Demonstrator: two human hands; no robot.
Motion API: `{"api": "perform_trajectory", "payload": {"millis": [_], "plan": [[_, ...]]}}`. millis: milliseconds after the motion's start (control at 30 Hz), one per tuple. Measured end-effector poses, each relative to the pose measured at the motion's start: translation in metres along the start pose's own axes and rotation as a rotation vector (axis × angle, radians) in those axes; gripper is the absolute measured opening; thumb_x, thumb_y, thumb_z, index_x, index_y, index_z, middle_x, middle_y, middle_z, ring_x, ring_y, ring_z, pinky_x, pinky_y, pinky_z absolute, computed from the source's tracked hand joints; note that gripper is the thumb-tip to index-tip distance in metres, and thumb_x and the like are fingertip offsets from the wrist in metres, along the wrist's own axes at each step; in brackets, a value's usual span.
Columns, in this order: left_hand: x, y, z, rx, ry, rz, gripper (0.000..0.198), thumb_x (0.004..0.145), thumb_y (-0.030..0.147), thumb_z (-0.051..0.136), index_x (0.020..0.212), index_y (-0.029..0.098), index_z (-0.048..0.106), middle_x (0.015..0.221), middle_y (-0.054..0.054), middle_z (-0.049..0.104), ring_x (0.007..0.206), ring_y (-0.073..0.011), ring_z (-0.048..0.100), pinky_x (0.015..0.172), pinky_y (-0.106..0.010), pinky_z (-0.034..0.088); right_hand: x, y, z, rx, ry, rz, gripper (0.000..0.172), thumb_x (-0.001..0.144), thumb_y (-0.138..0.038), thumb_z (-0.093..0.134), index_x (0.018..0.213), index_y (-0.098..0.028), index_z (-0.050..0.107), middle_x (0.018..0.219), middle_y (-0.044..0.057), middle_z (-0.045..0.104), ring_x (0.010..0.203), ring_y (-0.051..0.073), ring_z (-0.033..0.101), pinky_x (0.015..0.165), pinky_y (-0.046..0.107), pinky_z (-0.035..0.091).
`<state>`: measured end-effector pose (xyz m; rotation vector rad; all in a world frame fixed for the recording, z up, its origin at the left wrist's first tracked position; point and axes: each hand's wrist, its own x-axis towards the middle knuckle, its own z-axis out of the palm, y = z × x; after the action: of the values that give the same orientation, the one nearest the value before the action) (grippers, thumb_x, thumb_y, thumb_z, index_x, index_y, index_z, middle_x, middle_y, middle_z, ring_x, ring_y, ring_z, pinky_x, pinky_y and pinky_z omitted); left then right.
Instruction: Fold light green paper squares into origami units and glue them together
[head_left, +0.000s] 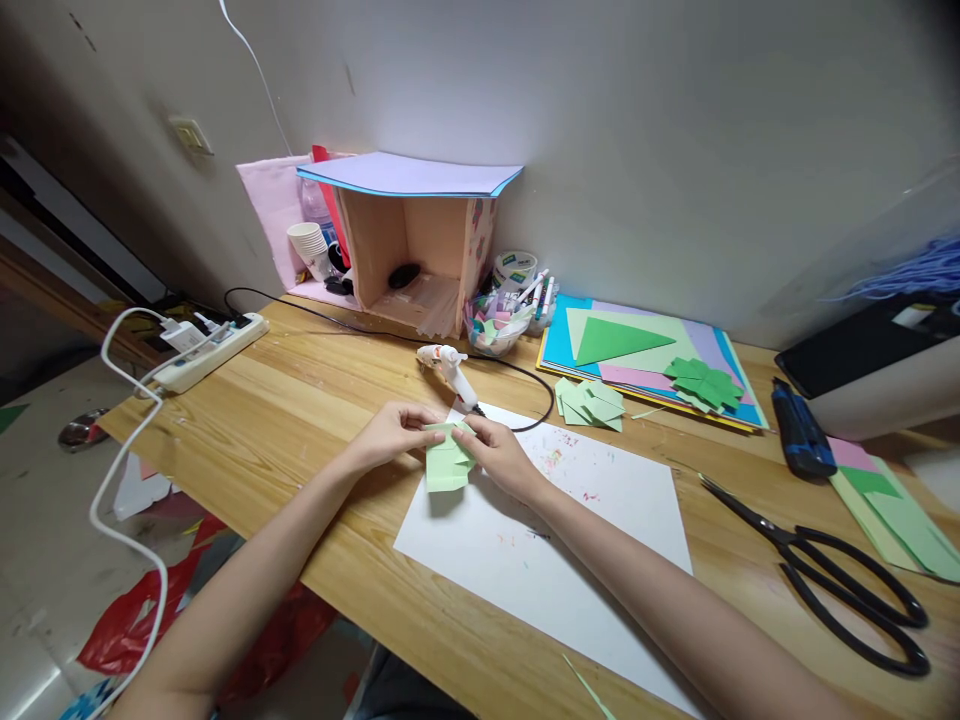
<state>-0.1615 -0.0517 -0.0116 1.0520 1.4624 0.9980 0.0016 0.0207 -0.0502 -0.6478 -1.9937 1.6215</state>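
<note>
Both my hands pinch a folded piece of light green paper (pixel 445 468) above the left edge of a white sheet (pixel 600 500). My left hand (pixel 394 438) grips its upper left side, thumb on top. On the upper right side, my right hand (pixel 501 455) is closed on the same piece, which has several layers or flaps there. Just behind my hands a white glue gun (pixel 452 375) stands on the table. Cut light green paper pieces (pixel 591 404) lie in a small pile to the right of it.
Black scissors (pixel 817 570) and a blue utility knife (pixel 802 430) lie at the right. Coloured paper sheets (pixel 559 340) with a green paper flower (pixel 703 383) are at the back. A power strip (pixel 214 355) sits on the left edge; a cardboard box (pixel 480 240) stands by the wall.
</note>
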Motion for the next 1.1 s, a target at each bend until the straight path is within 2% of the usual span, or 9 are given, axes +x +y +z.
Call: {"api": "perform_trajectory", "payload": {"millis": [200,367,433,500,633,767,867,1000,1100], "plan": [[0.000,-0.001,-0.006,0.025,0.004,0.034,0.030,0.061,0.032,0.070,0.083,0.011,0.068,0.082,-0.008,0.069,0.070,-0.0167,0.062,0.060,-0.023,0.049,0.000,0.002,0.000,0.149,0.037,0.033,0.035,0.081,-0.045,0.044,0.066,-0.015,0.056,0.054,-0.003,0.046,0.049,0.009,0.044,0.046,0.021,0.036],[-0.001,-0.004,-0.011,0.048,-0.006,0.027,0.035,0.062,0.036,0.068,0.088,0.012,0.068,0.084,-0.009,0.069,0.071,-0.0182,0.063,0.060,-0.025,0.049,0.003,0.007,-0.005,0.175,0.333,0.055,0.031,0.074,-0.042,0.055,0.081,-0.015,0.067,0.074,0.004,0.065,0.048,0.009,0.049,0.049,0.023,0.041],[-0.001,-0.004,-0.012,0.039,-0.004,0.028,0.036,0.061,0.036,0.069,0.088,0.013,0.069,0.084,-0.009,0.069,0.071,-0.0182,0.063,0.060,-0.025,0.050,0.003,0.007,-0.007,0.182,0.408,0.051,0.030,0.070,-0.040,0.061,0.084,-0.016,0.069,0.084,0.007,0.067,0.052,0.010,0.052,0.051,0.024,0.043],[0.000,-0.005,-0.013,0.026,0.004,0.032,0.037,0.060,0.036,0.070,0.089,0.013,0.068,0.084,-0.008,0.069,0.071,-0.0182,0.063,0.061,-0.025,0.050,0.002,0.005,-0.008,0.173,0.444,0.039,0.027,0.066,-0.039,0.064,0.078,-0.015,0.070,0.081,0.007,0.068,0.056,0.012,0.054,0.051,0.025,0.044],[0.002,-0.007,-0.017,0.022,0.043,0.042,0.037,0.060,0.036,0.070,0.088,0.012,0.068,0.083,-0.009,0.069,0.072,-0.0191,0.062,0.063,-0.027,0.050,0.001,0.001,-0.008,0.124,0.454,0.017,0.025,0.067,-0.039,0.063,0.066,-0.015,0.068,0.069,0.005,0.066,0.057,0.012,0.052,0.050,0.023,0.041],[0.005,-0.008,-0.020,-0.005,0.133,0.056,0.039,0.059,0.037,0.070,0.089,0.012,0.067,0.085,-0.009,0.069,0.071,-0.0180,0.061,0.064,-0.027,0.048,0.002,0.001,-0.008,0.146,0.425,0.008,0.031,0.076,-0.041,0.052,0.079,-0.015,0.069,0.076,0.006,0.068,0.052,0.010,0.047,0.048,0.023,0.038],[0.006,-0.007,-0.021,-0.028,0.201,0.069,0.037,0.058,0.038,0.070,0.084,0.012,0.067,0.081,-0.008,0.068,0.068,-0.0171,0.060,0.062,-0.026,0.047,0.003,0.002,-0.008,0.142,0.433,0.002,0.032,0.076,-0.041,0.052,0.088,-0.016,0.067,0.083,0.006,0.068,0.054,0.010,0.049,0.051,0.024,0.039],[0.007,-0.005,-0.025,-0.053,0.296,0.099,0.032,0.057,0.038,0.070,0.076,0.013,0.065,0.073,-0.005,0.067,0.063,-0.0150,0.058,0.057,-0.023,0.045,0.002,0.004,-0.009,0.082,0.504,-0.001,0.024,0.065,-0.040,0.064,0.069,-0.016,0.064,0.073,0.005,0.066,0.063,0.014,0.054,0.058,0.026,0.041],[0.008,-0.006,-0.028,-0.062,0.348,0.111,0.035,0.056,0.041,0.070,0.075,0.012,0.064,0.072,-0.005,0.065,0.060,-0.0140,0.056,0.054,-0.023,0.043,0.001,0.003,-0.008,0.060,0.485,0.014,0.025,0.065,-0.040,0.065,0.061,-0.016,0.059,0.066,0.004,0.064,0.061,0.014,0.053,0.057,0.026,0.040]]}}
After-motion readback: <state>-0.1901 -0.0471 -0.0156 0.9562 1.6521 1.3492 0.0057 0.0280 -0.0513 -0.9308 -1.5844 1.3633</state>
